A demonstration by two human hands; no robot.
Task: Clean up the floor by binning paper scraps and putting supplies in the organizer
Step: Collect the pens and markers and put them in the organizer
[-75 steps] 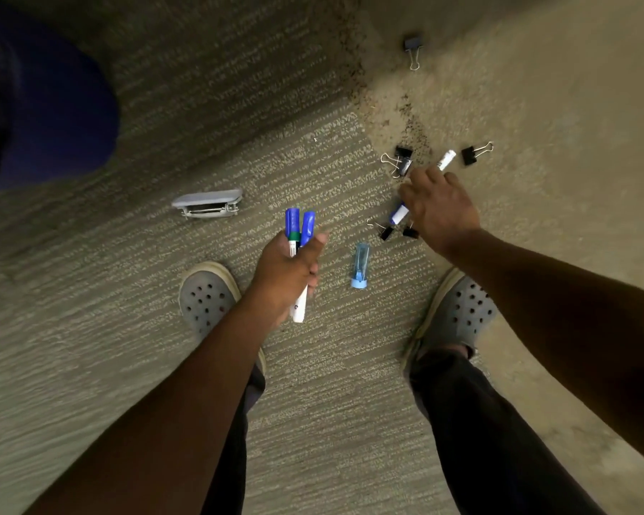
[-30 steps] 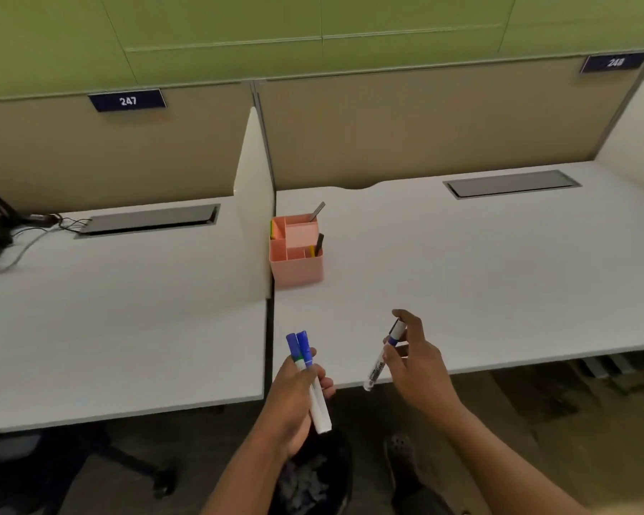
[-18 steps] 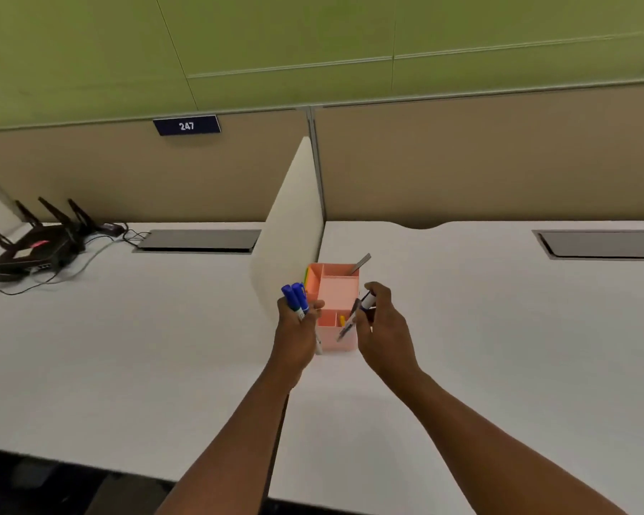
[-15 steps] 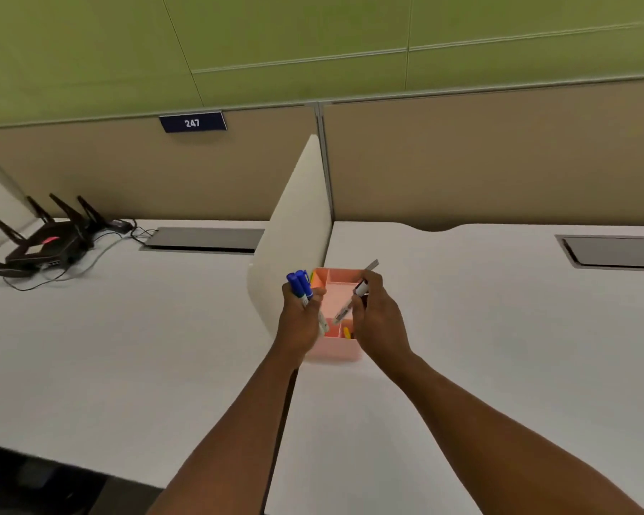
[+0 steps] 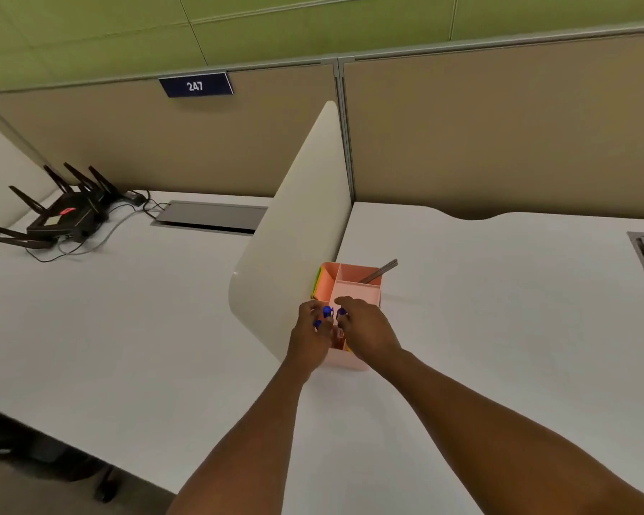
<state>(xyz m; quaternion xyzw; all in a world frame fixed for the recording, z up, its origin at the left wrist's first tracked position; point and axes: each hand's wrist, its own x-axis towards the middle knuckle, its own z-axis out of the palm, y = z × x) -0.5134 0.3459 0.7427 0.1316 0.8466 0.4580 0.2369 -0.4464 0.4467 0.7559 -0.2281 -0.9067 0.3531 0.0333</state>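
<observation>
Head view of two white desks separated by one cream divider panel (image 5: pixel 305 224). One pink organizer (image 5: pixel 354 288) stood on the right desk (image 5: pixel 499 310), just beside the divider's near end. Its open top showed several compartments; the exact number could not be told because both hands covered the near part. One grey metal tool (image 5: pixel 382 271) leaned out of the far compartment toward 1 o'clock, and a strip of green and yellow (image 5: pixel 317 282) showed along the organizer's left edge, at 9 o'clock.

Both hands were over the near part of the organizer. The left hand (image 5: pixel 311 336) was curled around blue-capped markers (image 5: pixel 326 314); two blue caps showed at its fingertips, one above and one lower at 8 o'clock. The right hand (image 5: pixel 369 328) was bent inward, its fingers closed against a third blue cap (image 5: pixel 341 312). All three caps stood above the near compartments; whether the marker barrels already sat inside could not be told.

On the left desk (image 5: pixel 127 328), at 10 o'clock from the hands, lay one black router (image 5: pixel 67 213) with several antennas and trailing cables. One blue plate reading 247 (image 5: pixel 196 85) was fixed on the back partition, and one grey cable hatch (image 5: pixel 209 217) lay behind each desk surface.
</observation>
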